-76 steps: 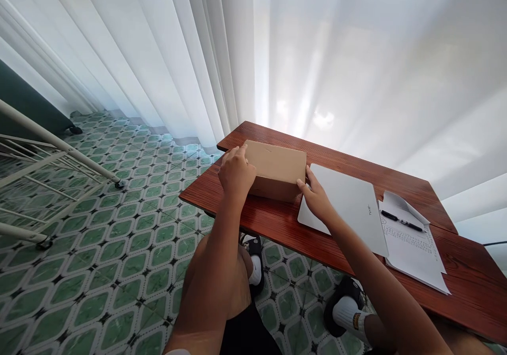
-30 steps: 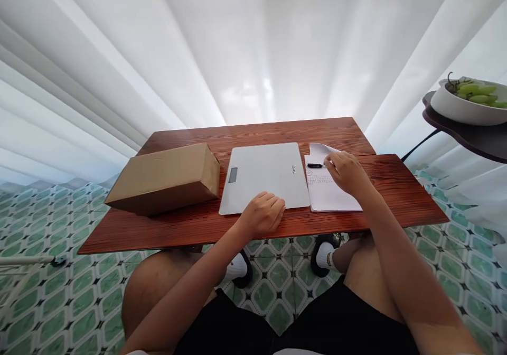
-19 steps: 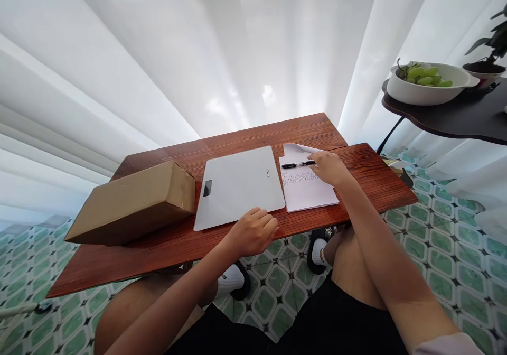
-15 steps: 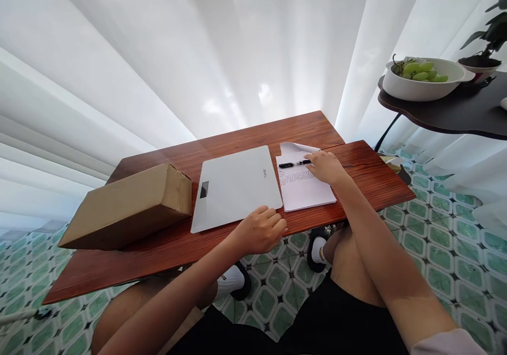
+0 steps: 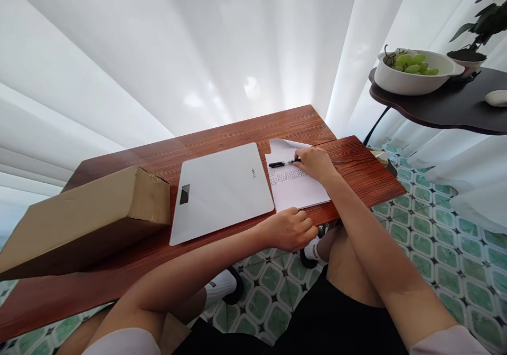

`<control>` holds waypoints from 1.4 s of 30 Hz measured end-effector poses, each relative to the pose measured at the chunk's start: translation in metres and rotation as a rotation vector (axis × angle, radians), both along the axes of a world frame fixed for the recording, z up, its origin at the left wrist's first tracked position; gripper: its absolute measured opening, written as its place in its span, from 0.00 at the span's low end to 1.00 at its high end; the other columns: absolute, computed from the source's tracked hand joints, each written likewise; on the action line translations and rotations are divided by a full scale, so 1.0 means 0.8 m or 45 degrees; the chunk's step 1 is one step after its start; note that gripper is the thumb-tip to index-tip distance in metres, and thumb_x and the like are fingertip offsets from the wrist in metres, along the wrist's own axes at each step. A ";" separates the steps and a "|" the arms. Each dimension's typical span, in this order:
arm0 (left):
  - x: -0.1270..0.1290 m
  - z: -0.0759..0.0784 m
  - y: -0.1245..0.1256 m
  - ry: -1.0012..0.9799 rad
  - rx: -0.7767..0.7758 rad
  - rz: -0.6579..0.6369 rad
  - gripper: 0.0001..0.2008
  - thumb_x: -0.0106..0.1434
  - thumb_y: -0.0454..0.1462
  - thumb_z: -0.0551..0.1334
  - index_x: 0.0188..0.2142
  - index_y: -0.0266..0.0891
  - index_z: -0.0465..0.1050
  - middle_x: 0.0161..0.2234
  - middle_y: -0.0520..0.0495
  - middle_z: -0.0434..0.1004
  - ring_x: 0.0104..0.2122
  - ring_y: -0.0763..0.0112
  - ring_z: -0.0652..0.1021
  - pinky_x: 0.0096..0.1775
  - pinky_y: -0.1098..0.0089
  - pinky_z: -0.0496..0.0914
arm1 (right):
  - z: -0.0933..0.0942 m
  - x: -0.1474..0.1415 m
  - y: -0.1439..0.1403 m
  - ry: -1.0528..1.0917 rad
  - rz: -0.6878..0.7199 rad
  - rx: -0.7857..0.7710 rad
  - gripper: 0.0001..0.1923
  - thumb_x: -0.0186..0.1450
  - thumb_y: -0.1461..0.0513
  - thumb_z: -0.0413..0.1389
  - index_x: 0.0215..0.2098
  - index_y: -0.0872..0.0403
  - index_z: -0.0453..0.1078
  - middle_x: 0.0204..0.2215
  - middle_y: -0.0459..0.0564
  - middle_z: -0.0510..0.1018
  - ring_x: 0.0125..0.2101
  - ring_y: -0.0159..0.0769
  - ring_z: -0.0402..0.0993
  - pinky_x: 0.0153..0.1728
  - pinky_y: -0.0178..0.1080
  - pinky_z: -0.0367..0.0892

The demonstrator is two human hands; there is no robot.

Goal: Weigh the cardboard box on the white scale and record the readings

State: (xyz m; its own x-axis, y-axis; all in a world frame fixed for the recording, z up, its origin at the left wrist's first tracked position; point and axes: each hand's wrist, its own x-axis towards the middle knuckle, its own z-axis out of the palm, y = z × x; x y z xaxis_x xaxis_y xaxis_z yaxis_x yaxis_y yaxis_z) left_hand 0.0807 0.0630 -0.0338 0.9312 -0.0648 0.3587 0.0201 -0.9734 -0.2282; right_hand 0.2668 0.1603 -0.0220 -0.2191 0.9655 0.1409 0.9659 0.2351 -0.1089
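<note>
A stack of white paper [image 5: 301, 192] with handwritten rows lies on the wooden table, its top sheet curled back at the far edge. Across it lies a black pen [image 5: 276, 164], and my right hand [image 5: 316, 163] has its fingers closed on the pen's right end. My left hand [image 5: 291, 229] is curled, palm down, at the paper's near edge by the table's front. Its fingertips and whatever may be inside are hidden. Left of the paper rests a flat white scale [image 5: 224, 191] with a small dark display.
A cardboard box [image 5: 83, 212] sits on the left of the wooden table [image 5: 222, 141]. On a dark side table [image 5: 420, 113] at the right are a white bowl [image 5: 412, 83] of green grapes and a potted plant [image 5: 467, 55]. White curtains hang behind.
My left hand has moved right, from the scale's near corner to the paper's near edge. My right hand stays at the pen's end. The view has shifted slightly right.
</note>
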 end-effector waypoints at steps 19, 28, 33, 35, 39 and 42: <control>-0.002 -0.014 0.006 -0.102 -0.195 0.018 0.09 0.69 0.34 0.53 0.31 0.38 0.65 0.26 0.49 0.66 0.29 0.67 0.67 0.27 0.65 0.55 | 0.000 -0.038 -0.031 0.652 0.135 0.474 0.10 0.62 0.63 0.53 0.27 0.50 0.54 0.19 0.39 0.62 0.18 0.29 0.53 0.23 0.36 0.51; -0.002 -0.006 0.001 -0.293 0.027 0.043 0.07 0.67 0.31 0.54 0.30 0.38 0.64 0.26 0.50 0.63 0.28 0.68 0.65 0.28 0.65 0.53 | -0.009 -0.051 -0.053 1.251 0.232 -0.168 0.09 0.66 0.58 0.54 0.28 0.51 0.64 0.19 0.43 0.74 0.19 0.33 0.71 0.23 0.35 0.64; -0.002 -0.009 -0.001 -0.277 0.010 0.195 0.08 0.67 0.34 0.53 0.30 0.38 0.63 0.26 0.49 0.63 0.29 0.66 0.65 0.27 0.63 0.51 | -0.018 -0.057 -0.056 1.168 0.158 -0.045 0.16 0.65 0.55 0.57 0.23 0.50 0.60 0.13 0.39 0.67 0.15 0.31 0.65 0.21 0.36 0.60; -0.002 -0.011 -0.001 -0.255 -0.024 0.226 0.08 0.67 0.35 0.53 0.30 0.38 0.63 0.27 0.48 0.64 0.29 0.65 0.66 0.27 0.63 0.51 | -0.021 -0.059 -0.056 1.136 0.166 -0.064 0.16 0.68 0.56 0.54 0.24 0.50 0.59 0.12 0.39 0.67 0.14 0.31 0.64 0.22 0.37 0.61; -0.002 -0.013 -0.001 -0.204 -0.083 0.248 0.09 0.68 0.36 0.52 0.31 0.38 0.64 0.28 0.47 0.65 0.30 0.64 0.67 0.26 0.63 0.51 | -0.025 -0.060 -0.054 1.086 0.166 -0.084 0.16 0.69 0.57 0.52 0.24 0.50 0.58 0.13 0.38 0.67 0.14 0.31 0.64 0.23 0.37 0.62; -0.003 -0.015 -0.001 -0.145 -0.114 0.263 0.09 0.68 0.36 0.51 0.31 0.38 0.64 0.28 0.46 0.66 0.31 0.63 0.67 0.25 0.63 0.51 | -0.026 -0.059 -0.054 1.085 0.170 -0.105 0.16 0.70 0.57 0.51 0.25 0.49 0.57 0.13 0.38 0.68 0.15 0.31 0.65 0.24 0.37 0.61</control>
